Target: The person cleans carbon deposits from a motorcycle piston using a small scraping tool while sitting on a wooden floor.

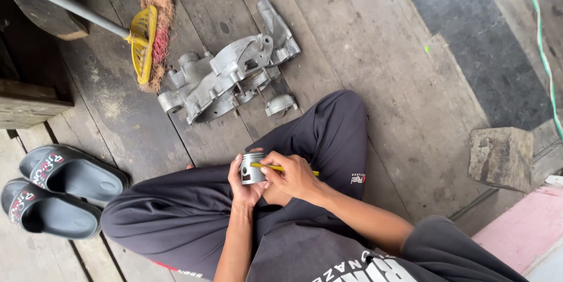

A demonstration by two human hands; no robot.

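Two hands meet at centre frame over the lap: the left hand has its fingers wrapped around a small metal piston, and the right hand pinches a thin yellow tool against it. Rigid, smooth and probably light, the piston is best gripped around its skirt.

The left hand holds a small metal piston. The right hand pokes it with a yellow stick. A big metal engine case lies at twelve o'clock from the piston.
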